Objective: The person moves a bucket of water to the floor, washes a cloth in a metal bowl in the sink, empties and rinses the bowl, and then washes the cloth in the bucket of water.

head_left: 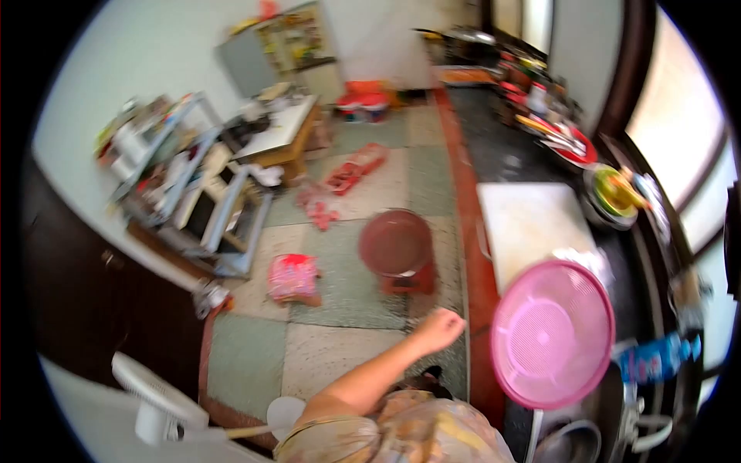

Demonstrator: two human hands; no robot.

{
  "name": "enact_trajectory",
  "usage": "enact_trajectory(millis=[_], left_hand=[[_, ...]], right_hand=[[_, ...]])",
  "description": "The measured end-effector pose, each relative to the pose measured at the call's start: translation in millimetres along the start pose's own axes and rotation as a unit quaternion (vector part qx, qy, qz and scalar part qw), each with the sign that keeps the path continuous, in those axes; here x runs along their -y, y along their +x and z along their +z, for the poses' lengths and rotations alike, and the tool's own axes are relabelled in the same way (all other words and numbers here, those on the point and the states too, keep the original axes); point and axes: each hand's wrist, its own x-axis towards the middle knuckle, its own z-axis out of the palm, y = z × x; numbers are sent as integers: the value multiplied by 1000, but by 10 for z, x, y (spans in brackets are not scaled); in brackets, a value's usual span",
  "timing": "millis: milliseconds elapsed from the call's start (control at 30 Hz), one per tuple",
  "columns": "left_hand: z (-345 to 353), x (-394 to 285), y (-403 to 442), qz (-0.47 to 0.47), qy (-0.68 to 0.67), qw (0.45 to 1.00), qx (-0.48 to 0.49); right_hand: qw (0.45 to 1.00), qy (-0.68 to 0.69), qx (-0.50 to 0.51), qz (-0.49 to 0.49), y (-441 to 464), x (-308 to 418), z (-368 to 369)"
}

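Observation:
One hand shows, at the end of a bare forearm that reaches up from the bottom centre. It appears to be my left hand [442, 327], with its fingers curled in; blur hides whether anything is in them. It is over the floor, left of the counter's red edge and just below a dark red round basin [396, 242] on a red stand. My right hand is not in view. On the counter to the right, a pink strainer basket [543, 333] lies beside a white cutting board [536, 224].
A blue bottle [654, 359] and a metal pot [570, 445] are at the sink, lower right. Stacked bowls [614, 195] stand behind the board. On the floor are a pink bag [293, 277] and red trays [356, 168]. A white fan [158, 390] stands lower left.

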Motion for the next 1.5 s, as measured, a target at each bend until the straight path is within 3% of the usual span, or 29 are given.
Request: enact_trajectory(millis=[33, 100, 133, 167, 233, 267, 300, 367, 433, 500, 567, 600, 633, 733, 767, 833, 900, 933, 967, 1033, 1133, 1200, 1300, 1400, 1433, 1500], left_hand=[[-17, -18, 4, -18, 3, 1000, 18], [18, 95, 49, -32, 5, 998, 46], [48, 156, 37, -9, -13, 1000, 10], [40, 206, 49, -13, -27, 999, 28], [14, 258, 98, -63, -68, 994, 60], [4, 265, 123, -72, -97, 990, 67], [-5, 236, 145, -91, -131, 985, 69], [-67, 102, 184, -140, -175, 967, 124], [-7, 60, 233, -134, -180, 961, 162], [39, 30, 269, -107, -167, 960, 196], [170, -3, 296, -105, -212, 941, 243], [22, -413, 315, -131, -196, 933, 270], [202, -246, 310, -102, -194, 939, 267], [253, -366, 339, -100, -161, 927, 323], [481, -166, 332, -136, -244, 901, 332], [595, -146, 357, -175, -289, 870, 358], [551, -285, 353, -127, -318, 883, 321], [565, -313, 384, -129, -323, 871, 347], [573, -331, 384, -127, -326, 873, 339], [573, -371, 337, -138, -349, 873, 313], [696, -357, 287, -149, -370, 871, 286], [918, -267, 247, -152, -369, 887, 232], [802, -415, 176, -201, -312, 892, 259], [751, -414, 105, -202, -378, 869, 246], [584, -507, 41, -232, -334, 879, 248], [407, -443, -53, -177, -386, 863, 272]], right_hand=[[983, -41, -121, -130, 29, -99, 121], [921, -118, -287, -238, 235, -408, 403], [985, -33, -147, -79, 157, -617, 536], [992, -56, 37, 103, 193, -1049, 728], [931, 9, 203, 305, 164, -231, 219], [978, -26, 48, 199, 138, -425, 357], [989, -69, -102, 83, 117, -489, 464], [993, 69, -45, 82, 206, -479, 425], [980, 129, 25, 152, 217, -146, 342], [989, 97, 23, 109, 235, -255, 499], [963, 248, 40, 94, 279, -127, 590], [951, 284, 76, 95, 309, -70, 640], [937, 317, 118, 91, 322, -52, 672], [937, 323, 131, 27, 382, -137, 1000], [935, 328, 136, -1, 547, -567, 1379], [954, 214, 211, 20, 391, 178, 925], [945, 248, 214, -9, 451, 217, 1033], [953, 218, 206, -48, 438, 405, 931], [940, 261, 221, -7, 524, 260, 1080], [952, 200, 229, -43, 580, 428, 998], [943, 246, 217, -47, 589, 654, 923], [938, 246, 238, -56, 739, 441, 1119], [933, 245, 249, -89, 762, 360, 1277], [915, 253, 288, -124, 691, 435, 1277], [913, 245, 294, -139, 690, 400, 1344], [916, 186, 321, -153, 648, 392, 1347]])
